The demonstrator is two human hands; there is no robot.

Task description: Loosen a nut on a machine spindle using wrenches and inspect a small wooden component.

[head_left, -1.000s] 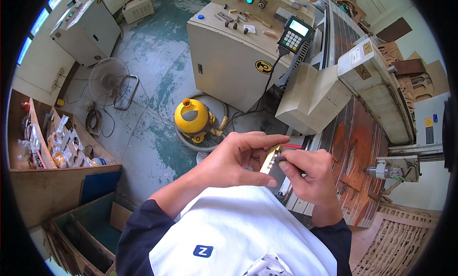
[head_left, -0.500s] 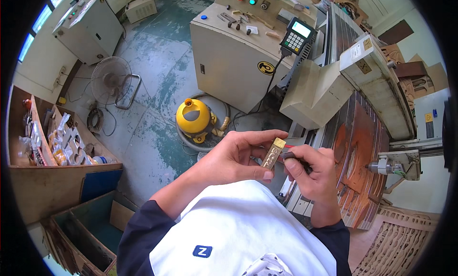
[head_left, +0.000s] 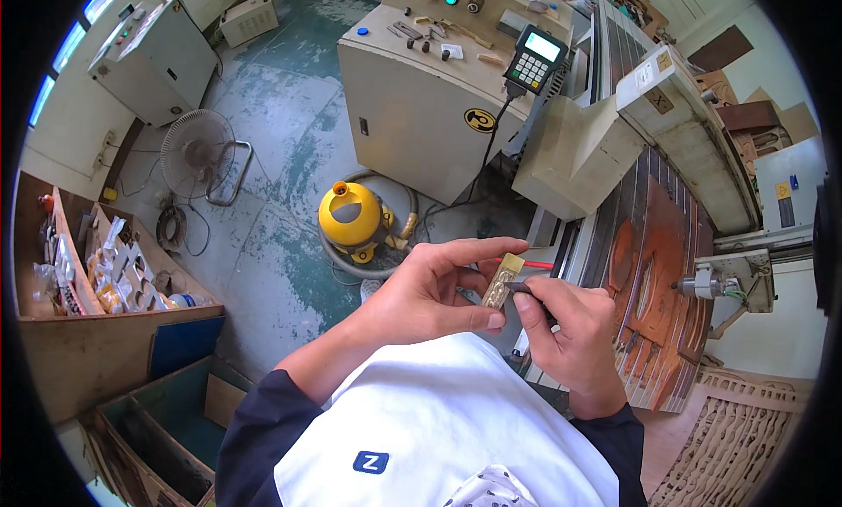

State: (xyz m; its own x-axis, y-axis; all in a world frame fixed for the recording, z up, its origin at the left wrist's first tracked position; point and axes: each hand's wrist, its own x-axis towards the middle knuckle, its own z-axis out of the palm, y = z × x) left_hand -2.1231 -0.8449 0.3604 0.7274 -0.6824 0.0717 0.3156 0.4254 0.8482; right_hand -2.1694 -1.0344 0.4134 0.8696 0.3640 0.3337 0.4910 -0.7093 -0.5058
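Observation:
Pinched between the thumb and fingers of my left hand (head_left: 425,288) is a small gold-coloured bar (head_left: 503,279), tilted, with a raised pattern along its face. My right hand (head_left: 574,332) grips a slim dark tool (head_left: 520,288); its tip lies at the bar's right edge, and the rest is hidden in my fingers. I cannot tell what kind of tool it is. A thin red stick (head_left: 537,264) shows just beyond the bar, between the two hands. Both hands are held in front of my white apron (head_left: 438,402).
Ahead stands a control cabinet (head_left: 412,112) with a handheld keypad controller (head_left: 535,60). A yellow vacuum cleaner (head_left: 349,222) and a fan (head_left: 197,152) are on the floor. To the right is a machine bed (head_left: 653,270) bearing carved reddish wood. Bins of parts (head_left: 114,318) stand left.
My right hand has brought the dark tool slightly left, its tip now against the bar. The bar has turned a little in my left hand. More of the red stick shows.

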